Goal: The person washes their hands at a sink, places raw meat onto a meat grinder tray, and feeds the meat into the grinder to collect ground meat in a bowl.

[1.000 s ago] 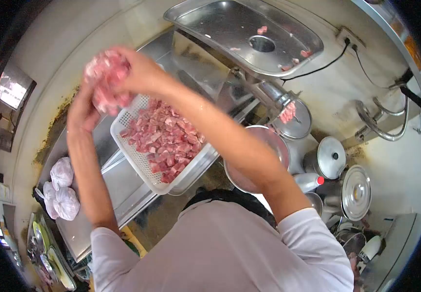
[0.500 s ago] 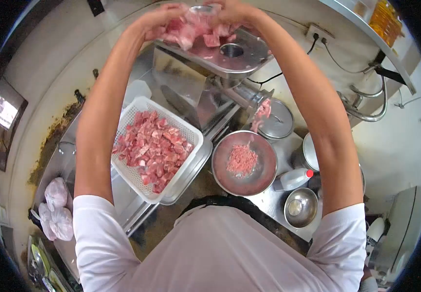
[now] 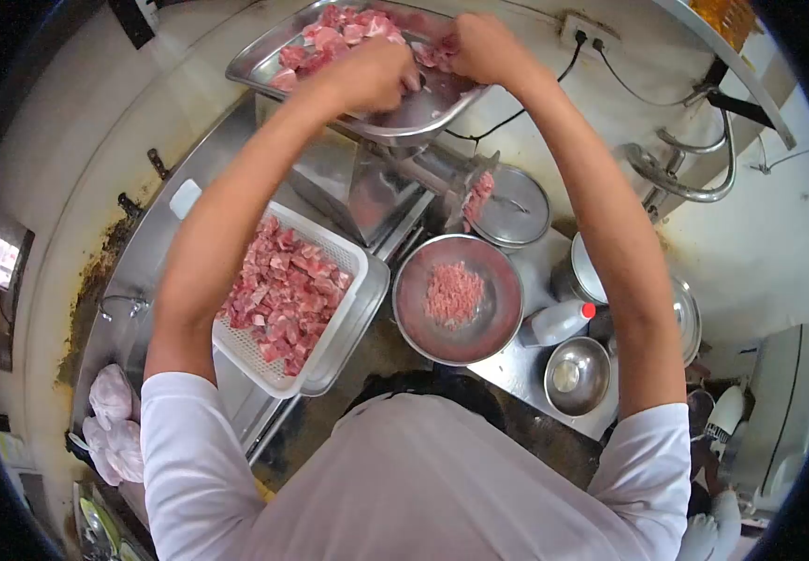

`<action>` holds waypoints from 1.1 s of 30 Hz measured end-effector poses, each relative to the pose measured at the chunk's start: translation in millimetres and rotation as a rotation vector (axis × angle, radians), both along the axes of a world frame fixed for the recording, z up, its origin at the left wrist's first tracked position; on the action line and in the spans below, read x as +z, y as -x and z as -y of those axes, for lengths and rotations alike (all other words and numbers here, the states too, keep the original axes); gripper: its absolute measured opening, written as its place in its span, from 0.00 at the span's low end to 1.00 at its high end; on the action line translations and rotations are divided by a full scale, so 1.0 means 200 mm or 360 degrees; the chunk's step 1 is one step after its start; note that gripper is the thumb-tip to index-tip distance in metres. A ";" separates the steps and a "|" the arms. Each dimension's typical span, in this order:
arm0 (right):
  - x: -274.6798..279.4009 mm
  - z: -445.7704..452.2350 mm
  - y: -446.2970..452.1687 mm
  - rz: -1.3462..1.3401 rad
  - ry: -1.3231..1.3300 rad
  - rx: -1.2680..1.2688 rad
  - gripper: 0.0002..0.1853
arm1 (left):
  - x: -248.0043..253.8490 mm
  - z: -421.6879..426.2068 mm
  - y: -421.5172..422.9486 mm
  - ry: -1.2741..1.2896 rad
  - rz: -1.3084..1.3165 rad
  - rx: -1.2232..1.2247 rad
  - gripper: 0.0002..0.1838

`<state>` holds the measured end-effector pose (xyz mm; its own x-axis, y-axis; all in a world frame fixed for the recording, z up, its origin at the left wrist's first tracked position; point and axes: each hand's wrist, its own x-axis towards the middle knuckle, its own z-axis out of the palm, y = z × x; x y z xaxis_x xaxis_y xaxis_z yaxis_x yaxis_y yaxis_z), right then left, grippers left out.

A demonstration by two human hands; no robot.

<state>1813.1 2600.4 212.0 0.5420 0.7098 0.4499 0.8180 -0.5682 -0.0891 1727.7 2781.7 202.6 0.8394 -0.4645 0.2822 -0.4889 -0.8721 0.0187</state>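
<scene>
Meat chunks (image 3: 344,35) might spill over the feed tray's (image 3: 403,133) rim if swept hard, right hand (image 3: 491,49) pinching some, left hand's (image 3: 375,77) grip hard to tell.

Position: the left hand (image 3: 381,77) and right hand (image 3: 481,49), first together on a clump of meat off beside the basket (image 3: 356,280), then lifted over the tray (image 3: 434,105), are now lower and farther apart, at the tray. Load: the raw chunks (image 3: 330,39) carried between them now lie in the tray, mostly toward its left end, where only scraps show in the first frame. The right hand now touches a few pieces near the opening. Outlet: the hanging ground meat (image 3: 477,196) is shorter than half a second ago. The bowl (image 3: 408,301), mostly covered by the right forearm (image 3: 587,173) at first, is now uncovered.
</scene>
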 end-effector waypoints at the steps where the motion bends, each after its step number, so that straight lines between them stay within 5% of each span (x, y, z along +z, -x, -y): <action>1: 0.02 0.00 0.03 -0.0101 0.0162 -0.0011 0.16 | 0.04 -0.01 0.00 -0.0033 0.0082 -0.0043 0.15; 3: 0.01 0.01 -0.03 -0.0199 0.0070 0.0325 0.15 | 0.16 -0.01 0.01 0.0021 -0.0022 0.0015 0.19; 5: 0.00 0.00 -0.05 -0.0285 -0.0026 0.0675 0.14 | 0.17 -0.15 -0.14 0.0300 0.0359 0.0078 0.20; 7: 0.00 -0.01 -0.04 -0.0260 -0.0391 0.0971 0.09 | 0.13 -0.22 -0.18 0.0281 0.0119 0.0063 0.22; 9: -0.02 0.00 -0.03 -0.0239 -0.0417 0.0832 0.09 | 0.01 -0.23 -0.20 0.0008 -0.0194 0.0272 0.24; 11: -0.03 0.02 -0.03 -0.0215 -0.0454 0.0668 0.09 | -0.05 -0.19 -0.16 -0.0081 -0.0003 0.0214 0.26; 13: -0.05 0.01 -0.02 -0.0189 -0.0492 0.0396 0.10 | -0.06 -0.10 -0.05 0.0186 0.0027 -0.0290 0.20; 17: -0.02 0.05 0.03 -0.0515 -0.0448 0.0488 0.10 | 0.02 -0.03 0.07 0.0230 -0.0427 -0.0237 0.22; 19: -0.03 0.02 -0.03 -0.0165 -0.0510 0.0498 0.10 | 0.04 -0.05 0.06 0.0284 -0.0414 -0.0295 0.21; 22: -0.03 0.02 -0.01 -0.0243 -0.0621 0.0512 0.09 | 0.04 0.02 0.06 0.0085 -0.0221 -0.0243 0.16; 24: -0.01 0.04 0.02 -0.0295 -0.0525 0.0505 0.10 | 0.00 0.05 0.04 -0.0702 -0.0334 0.0356 0.17; 27: 0.01 0.04 0.02 -0.0272 -0.0346 0.0501 0.11 | 0.06 -0.05 0.02 -0.0380 -0.0511 0.0018 0.17; 28: 0.00 0.04 0.01 -0.0212 -0.0262 0.0486 0.11 | 0.04 -0.11 0.07 0.0053 -0.0212 -0.0093 0.19; 33: -0.05 0.03 -0.09 -0.0188 -0.0317 0.0705 0.12 | 0.13 -0.09 0.16 -0.0258 -0.0106 0.0176 0.22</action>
<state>1831.9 2594.4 201.3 0.2633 0.7897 0.5541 0.9548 -0.1310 -0.2670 1695.9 2800.1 228.4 0.9020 -0.4036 0.1534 -0.3927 -0.9145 -0.0970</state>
